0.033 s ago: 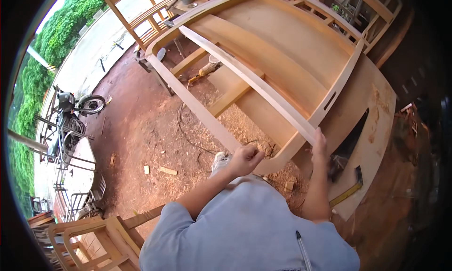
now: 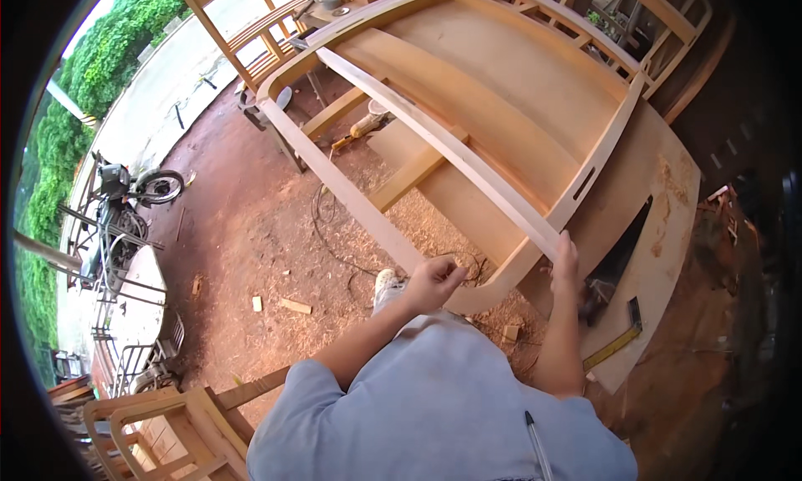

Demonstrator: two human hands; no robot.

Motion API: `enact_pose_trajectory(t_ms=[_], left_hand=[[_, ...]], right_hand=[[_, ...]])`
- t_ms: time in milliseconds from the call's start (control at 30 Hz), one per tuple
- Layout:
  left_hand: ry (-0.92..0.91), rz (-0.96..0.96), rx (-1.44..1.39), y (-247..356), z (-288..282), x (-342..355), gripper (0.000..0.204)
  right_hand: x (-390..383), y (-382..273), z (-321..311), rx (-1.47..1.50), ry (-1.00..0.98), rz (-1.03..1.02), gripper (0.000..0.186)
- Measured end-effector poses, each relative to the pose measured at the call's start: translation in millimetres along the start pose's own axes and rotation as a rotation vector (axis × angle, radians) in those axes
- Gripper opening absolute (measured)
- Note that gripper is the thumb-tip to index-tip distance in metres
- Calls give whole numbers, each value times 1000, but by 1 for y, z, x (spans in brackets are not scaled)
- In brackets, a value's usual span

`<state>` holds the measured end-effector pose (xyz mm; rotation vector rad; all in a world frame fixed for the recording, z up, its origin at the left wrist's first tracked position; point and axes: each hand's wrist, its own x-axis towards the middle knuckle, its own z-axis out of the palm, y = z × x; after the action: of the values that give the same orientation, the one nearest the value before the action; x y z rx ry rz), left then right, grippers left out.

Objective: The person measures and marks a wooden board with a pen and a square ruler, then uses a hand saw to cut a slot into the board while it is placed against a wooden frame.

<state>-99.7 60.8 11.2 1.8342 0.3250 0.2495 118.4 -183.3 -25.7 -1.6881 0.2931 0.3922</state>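
Fingers curled, the left hand [image 2: 434, 284] rests at the wooden frame [image 2: 337, 180] — whether it grips, I cannot tell. The right hand [image 2: 566, 268] holds the near end of a pale bar [image 2: 451, 149] spanning the frame, fingertips partly hidden. A pen [image 2: 538, 446] on the blue shirt [image 2: 434, 397] is cut off below.

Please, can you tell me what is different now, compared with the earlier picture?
Nothing visibly moved, was taken up or let go; only the view shifts very slightly. The right hand still holds the near end of the pale wooden strip, and the left hand stays curled at the wooden frame. The motorcycle is unchanged too.
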Motion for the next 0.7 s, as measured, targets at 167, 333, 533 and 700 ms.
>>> enact_pose_trajectory(t_ms=[167, 333, 533, 700], left_hand=[[85, -241, -320, -42, -32, 60, 29], [63, -392, -615, -61, -86, 137, 49], [267, -430, -1264, -81, -200, 225, 102], [152, -417, -1340, -81, -229, 308, 86]], right_hand=[[-5, -2, -3, -58, 52, -20, 57], [-62, -16, 3, 143, 154, -10, 50], [-212, -70, 53, 189, 235, -409, 46], [-257, -37, 77, 456, 232, -561, 49]])
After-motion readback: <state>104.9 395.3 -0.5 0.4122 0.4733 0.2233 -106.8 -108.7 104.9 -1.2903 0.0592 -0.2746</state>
